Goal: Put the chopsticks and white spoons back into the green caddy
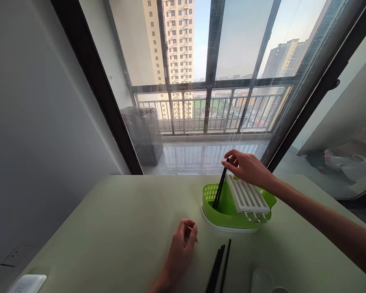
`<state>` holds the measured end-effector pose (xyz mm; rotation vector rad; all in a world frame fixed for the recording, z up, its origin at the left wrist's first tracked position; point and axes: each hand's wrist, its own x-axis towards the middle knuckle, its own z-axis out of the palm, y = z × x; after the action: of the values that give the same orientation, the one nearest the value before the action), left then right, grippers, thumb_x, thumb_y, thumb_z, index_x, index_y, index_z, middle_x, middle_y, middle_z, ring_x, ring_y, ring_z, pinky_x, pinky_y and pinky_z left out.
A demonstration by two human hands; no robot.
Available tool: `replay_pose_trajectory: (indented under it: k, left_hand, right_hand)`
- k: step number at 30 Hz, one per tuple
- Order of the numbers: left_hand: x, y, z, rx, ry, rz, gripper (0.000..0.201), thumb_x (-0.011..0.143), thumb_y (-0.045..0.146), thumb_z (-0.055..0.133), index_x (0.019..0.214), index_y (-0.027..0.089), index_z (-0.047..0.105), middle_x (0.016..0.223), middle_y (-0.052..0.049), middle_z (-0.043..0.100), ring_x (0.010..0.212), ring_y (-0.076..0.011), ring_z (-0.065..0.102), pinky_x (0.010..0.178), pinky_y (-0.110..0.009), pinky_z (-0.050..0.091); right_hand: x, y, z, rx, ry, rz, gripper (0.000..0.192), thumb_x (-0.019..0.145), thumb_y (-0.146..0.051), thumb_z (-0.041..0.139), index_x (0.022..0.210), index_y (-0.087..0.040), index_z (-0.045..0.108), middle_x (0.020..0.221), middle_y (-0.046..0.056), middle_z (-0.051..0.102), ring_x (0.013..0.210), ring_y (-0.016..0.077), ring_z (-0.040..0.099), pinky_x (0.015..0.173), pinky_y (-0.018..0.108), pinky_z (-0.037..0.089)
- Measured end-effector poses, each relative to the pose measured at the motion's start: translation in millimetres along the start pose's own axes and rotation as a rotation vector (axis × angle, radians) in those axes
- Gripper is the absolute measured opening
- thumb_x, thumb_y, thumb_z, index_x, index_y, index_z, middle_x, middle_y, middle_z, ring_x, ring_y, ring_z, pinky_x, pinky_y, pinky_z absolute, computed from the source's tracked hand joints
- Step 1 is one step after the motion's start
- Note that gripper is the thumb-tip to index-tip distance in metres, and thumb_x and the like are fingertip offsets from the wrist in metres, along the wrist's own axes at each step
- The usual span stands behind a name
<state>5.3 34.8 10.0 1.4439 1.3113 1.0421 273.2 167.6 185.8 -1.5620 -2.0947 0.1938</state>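
Observation:
My right hand [242, 165] reaches over a green utensil basket [233, 219] and pinches the tops of black chopsticks [221, 185]. Their lower ends are inside the basket's left compartment, leaning slightly right at the top. A white slotted rack [248, 195] with small prongs covers the basket's right side, just below my wrist. On the table to the left of the basket rests my left hand [184, 242], its fingers curled in and nothing visible in them. More black chopsticks [218, 264] lie in front of the basket, cut off by the lower frame edge.
The basket stands on a white base tray [232, 229] on a pale green table [125, 228]. A clear rounded item [261, 280] lies at the front right. A white object [29, 283] sits at the near left corner. Beyond the table are glass doors and a balcony.

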Motion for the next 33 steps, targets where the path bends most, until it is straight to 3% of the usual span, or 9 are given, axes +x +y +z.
replay_pose_trajectory:
  k: [3, 5, 8, 10, 13, 18, 22, 28, 33]
  left_hand:
    - [-1.6, 3.2, -0.3, 0.1, -0.059, 0.013, 0.035, 0.099, 0.054, 0.053, 0.093, 0.021, 0.061, 0.072, 0.001, 0.058, 0.065, -0.015, 0.053, 0.06, -0.026, 0.04]
    - [-2.9, 5.7, -0.4, 0.116, -0.079, 0.023, 0.034, 0.099, 0.052, 0.053, 0.09, 0.02, 0.061, 0.071, 0.001, 0.058, 0.063, -0.0142, 0.051, 0.058, -0.025, 0.038]
    - [-4.5, 9.2, -0.5, 0.093, -0.087, 0.018, 0.033, 0.099, 0.051, 0.053, 0.092, 0.02, 0.061, 0.072, 0.001, 0.059, 0.064, -0.0143, 0.052, 0.059, -0.025, 0.039]
    - [-5.1, 10.3, -0.6, 0.09, -0.082, 0.012, 0.032, 0.099, 0.051, 0.053, 0.093, 0.02, 0.062, 0.073, 0.001, 0.061, 0.066, -0.0149, 0.054, 0.062, -0.025, 0.042]
    - [-5.3, 9.9, -0.6, 0.104, -0.079, 0.014, 0.032, 0.1, 0.05, 0.053, 0.094, 0.02, 0.063, 0.076, 0.0, 0.064, 0.068, -0.0156, 0.056, 0.064, -0.026, 0.043]
    - [-6.0, 10.1, -0.4, 0.1, -0.089, 0.02, 0.032, 0.1, 0.05, 0.053, 0.094, 0.02, 0.064, 0.079, -0.002, 0.066, 0.069, -0.0166, 0.057, 0.065, -0.026, 0.044]
    - [-6.2, 12.0, -0.7, 0.108, -0.088, 0.03, 0.032, 0.1, 0.049, 0.053, 0.093, 0.02, 0.064, 0.078, -0.002, 0.066, 0.07, -0.0172, 0.059, 0.067, -0.027, 0.046]
    - [-6.0, 9.3, -0.9, 0.123, -0.093, 0.04, 0.03, 0.1, 0.047, 0.054, 0.093, 0.02, 0.065, 0.078, -0.002, 0.067, 0.07, -0.0169, 0.06, 0.066, -0.027, 0.047]
    - [-6.5, 9.4, -0.1, 0.143, -0.092, 0.042, 0.031, 0.1, 0.048, 0.053, 0.091, 0.02, 0.064, 0.076, -0.001, 0.066, 0.068, -0.0161, 0.058, 0.063, -0.026, 0.045]
  right_hand:
    - [-20.8, -21.7, -13.1, -0.072, 0.188, -0.012, 0.037, 0.097, -0.046, 0.054, 0.122, -0.018, 0.057, 0.09, 0.005, 0.069, 0.068, 0.0191, 0.062, 0.063, 0.032, 0.043]
    - [-44.3, -43.9, -22.8, -0.04, 0.221, -0.125, 0.03, 0.1, -0.042, 0.052, 0.118, -0.019, 0.058, 0.093, 0.005, 0.067, 0.068, 0.0169, 0.06, 0.064, 0.031, 0.043]
    - [-90.1, -75.7, -25.9, 0.127, -0.1, -0.393, 0.017, 0.106, -0.031, 0.044, 0.102, -0.024, 0.06, 0.093, 0.001, 0.068, 0.073, 0.0131, 0.063, 0.066, 0.026, 0.044]
    - [-121.6, -86.2, -13.1, 0.08, -0.339, -0.546, 0.007, 0.101, -0.03, 0.057, 0.095, -0.025, 0.06, 0.086, -0.003, 0.068, 0.074, 0.0135, 0.066, 0.066, 0.026, 0.043]
    - [-160.1, -80.6, 23.6, -0.116, -0.292, -0.757, 0.019, 0.095, -0.02, 0.061, 0.079, -0.024, 0.052, 0.068, -0.006, 0.062, 0.056, 0.0142, 0.059, 0.055, 0.031, 0.034]
    - [-191.1, -55.8, 73.4, -0.261, -0.109, -0.813, 0.019, 0.1, -0.018, 0.048, 0.082, -0.024, 0.05, 0.066, -0.004, 0.058, 0.049, 0.0147, 0.051, 0.048, 0.035, 0.023]
    - [-197.7, -51.6, 88.4, -0.291, -0.042, -0.816, 0.024, 0.105, -0.025, 0.037, 0.088, -0.023, 0.055, 0.072, -0.002, 0.06, 0.05, 0.0153, 0.051, 0.047, 0.037, 0.019]
    - [-203.1, -44.1, 108.5, -0.226, -0.118, -0.847, 0.023, 0.101, -0.028, 0.049, 0.08, -0.023, 0.053, 0.071, -0.003, 0.057, 0.052, 0.0146, 0.049, 0.047, 0.036, 0.019]
    - [-206.6, -40.9, 115.8, -0.206, -0.137, -0.877, 0.028, 0.104, -0.03, 0.047, 0.077, -0.022, 0.052, 0.069, -0.003, 0.056, 0.054, 0.0143, 0.05, 0.048, 0.036, 0.02]
